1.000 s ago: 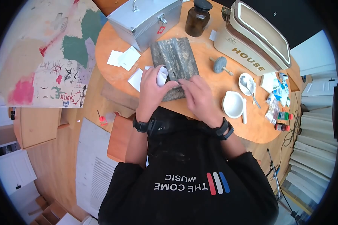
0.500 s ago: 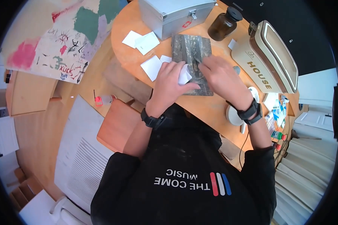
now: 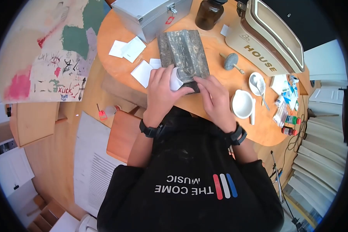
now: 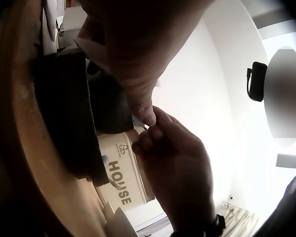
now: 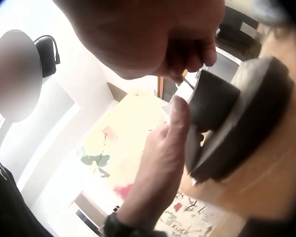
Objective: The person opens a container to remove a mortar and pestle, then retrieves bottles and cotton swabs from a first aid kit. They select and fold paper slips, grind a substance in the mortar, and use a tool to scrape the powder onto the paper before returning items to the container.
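Observation:
A dark, rough slab [image 3: 200, 50] lies on the table, with a dark curved piece [image 3: 185, 52] on top. Around a folded white paper [image 3: 175, 82], at the near end of the curved piece, the left hand [image 3: 159, 92] curls its fingers, thumb extended. The right hand [image 3: 219, 101] is just beside that end; in the right wrist view its fingers pinch a thin, slim tool [image 5: 188, 83] close to the rim of the curved piece [image 5: 212, 98]. Hidden by the hand is the tool's other end. The left thumb and right fingertips are close together.
Beyond the slab stand a silver case [image 3: 150, 19], a brown jar [image 3: 209, 15] and a cream box [image 3: 265, 38]. White papers [image 3: 142, 73] lie at left. At right are a grey wheel [image 3: 231, 62], a mortar [image 3: 242, 104], a bowl [image 3: 256, 83] and small bottles [image 3: 289, 130].
The right hand has drawn back from over the middle of the slab to its near end, beside the left thumb. The left hand has kept its grip on the paper. The head view has shifted.

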`<state>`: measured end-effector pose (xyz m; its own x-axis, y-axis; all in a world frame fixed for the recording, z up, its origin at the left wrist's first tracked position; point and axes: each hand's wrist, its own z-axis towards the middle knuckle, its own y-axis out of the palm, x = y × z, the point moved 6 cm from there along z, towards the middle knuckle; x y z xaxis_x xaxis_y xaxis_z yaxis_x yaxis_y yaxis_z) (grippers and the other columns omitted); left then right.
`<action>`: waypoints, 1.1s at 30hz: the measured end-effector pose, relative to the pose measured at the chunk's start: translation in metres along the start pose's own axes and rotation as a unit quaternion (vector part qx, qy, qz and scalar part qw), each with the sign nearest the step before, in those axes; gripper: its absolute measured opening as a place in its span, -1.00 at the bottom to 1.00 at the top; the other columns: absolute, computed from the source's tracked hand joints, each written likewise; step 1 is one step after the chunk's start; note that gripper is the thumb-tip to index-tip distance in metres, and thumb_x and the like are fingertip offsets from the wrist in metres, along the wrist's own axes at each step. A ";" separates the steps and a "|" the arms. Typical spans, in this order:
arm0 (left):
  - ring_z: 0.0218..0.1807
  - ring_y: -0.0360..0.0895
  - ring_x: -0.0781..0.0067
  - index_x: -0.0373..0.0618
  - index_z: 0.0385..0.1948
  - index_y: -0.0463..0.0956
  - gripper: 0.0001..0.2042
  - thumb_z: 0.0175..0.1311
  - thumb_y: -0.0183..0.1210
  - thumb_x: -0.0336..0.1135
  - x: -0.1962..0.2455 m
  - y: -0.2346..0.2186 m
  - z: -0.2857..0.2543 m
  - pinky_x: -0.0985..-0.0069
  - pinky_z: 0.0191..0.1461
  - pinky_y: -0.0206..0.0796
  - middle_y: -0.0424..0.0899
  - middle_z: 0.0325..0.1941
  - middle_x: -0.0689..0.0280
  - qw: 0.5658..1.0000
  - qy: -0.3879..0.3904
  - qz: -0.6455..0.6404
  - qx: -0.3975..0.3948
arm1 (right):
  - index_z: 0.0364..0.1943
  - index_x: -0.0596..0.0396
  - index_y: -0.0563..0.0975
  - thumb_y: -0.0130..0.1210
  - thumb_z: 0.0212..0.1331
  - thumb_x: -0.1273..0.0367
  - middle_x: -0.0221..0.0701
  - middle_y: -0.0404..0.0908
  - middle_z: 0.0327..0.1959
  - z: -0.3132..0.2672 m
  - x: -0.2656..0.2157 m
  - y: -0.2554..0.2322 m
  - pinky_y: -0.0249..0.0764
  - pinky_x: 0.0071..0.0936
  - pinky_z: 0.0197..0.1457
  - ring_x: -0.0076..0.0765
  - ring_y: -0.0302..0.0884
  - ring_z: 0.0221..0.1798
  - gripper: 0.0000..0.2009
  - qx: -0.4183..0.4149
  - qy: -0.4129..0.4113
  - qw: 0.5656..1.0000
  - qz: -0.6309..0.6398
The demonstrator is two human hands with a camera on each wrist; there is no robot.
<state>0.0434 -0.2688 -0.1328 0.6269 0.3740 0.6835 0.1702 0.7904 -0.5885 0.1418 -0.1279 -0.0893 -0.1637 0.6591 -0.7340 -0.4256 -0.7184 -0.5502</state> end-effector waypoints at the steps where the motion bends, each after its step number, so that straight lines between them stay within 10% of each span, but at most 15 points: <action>1: 0.05 0.46 -0.03 -0.32 0.14 0.52 -0.21 -0.19 0.62 -0.11 0.000 0.001 -0.001 0.17 0.16 0.37 0.61 -0.02 0.10 1.000 -0.005 0.002 -0.001 | 0.01 0.28 0.63 0.13 0.29 0.63 -0.15 0.47 -0.37 -0.009 -0.005 0.000 0.42 -0.27 -0.27 -0.05 0.50 -0.35 -0.76 0.013 0.033 0.999 0.007; 12: 0.05 0.52 0.02 -0.35 0.12 0.54 -0.44 0.11 0.48 -0.24 -0.001 -0.011 -0.007 0.23 0.17 0.41 0.63 -0.03 0.08 0.999 -0.037 -0.020 0.000 | 0.05 0.37 0.58 0.17 0.06 0.74 -0.16 0.47 -0.36 -0.018 -0.023 -0.001 0.42 -0.21 -0.28 -0.03 0.46 -0.34 -0.61 0.055 -0.102 0.993 -0.003; 16: 0.16 0.58 0.33 -0.28 0.24 0.51 -0.63 0.54 0.10 -0.26 -0.045 -0.031 -0.039 0.41 0.27 0.38 0.65 0.20 0.20 0.937 -0.231 -0.256 0.046 | 0.01 0.29 0.60 0.15 0.06 0.75 -0.16 0.46 -0.41 -0.037 0.001 -0.071 0.38 -0.21 -0.30 -0.02 0.46 -0.34 -0.63 0.110 -0.026 0.982 -0.148; 21: 0.22 0.55 0.43 -0.27 0.19 0.55 -0.69 0.58 0.03 -0.31 -0.059 -0.063 -0.051 0.43 0.27 0.39 0.63 0.22 0.20 0.903 -0.337 -0.253 0.087 | -0.16 0.23 0.65 0.15 0.18 0.68 -0.19 0.55 -0.41 -0.114 0.058 -0.139 0.45 -0.28 -0.31 -0.13 0.54 -0.36 -0.81 0.111 0.202 0.967 -0.112; 26: 0.00 0.60 0.51 -0.18 0.08 0.59 -0.77 0.52 0.09 -0.34 -0.066 -0.058 -0.052 0.57 0.03 0.47 0.66 0.00 0.25 0.938 -0.276 -0.190 0.089 | -0.21 0.23 0.65 0.18 0.23 0.61 -0.19 0.59 -0.35 -0.141 0.077 -0.139 0.49 -0.36 -0.25 -0.18 0.58 -0.32 -0.90 0.135 0.215 0.960 -0.121; 33: -0.28 0.57 0.60 -0.27 0.08 0.64 -0.73 0.53 0.10 -0.34 -0.040 -0.058 -0.058 0.63 -0.21 0.40 0.68 -0.14 0.33 0.827 -0.305 -0.472 -0.004 | -0.22 0.20 0.65 0.20 0.30 0.52 -0.28 0.61 -0.25 -0.127 0.060 -0.146 0.43 -0.33 -0.02 -0.23 0.54 -0.08 -0.94 0.177 0.204 0.953 -0.139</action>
<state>0.0530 -0.3579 -0.1510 -0.2880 -0.2314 0.9292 0.3719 0.8671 0.3313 0.3071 -0.0118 -0.1030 0.3282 0.6192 -0.7134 -0.6875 -0.3613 -0.6299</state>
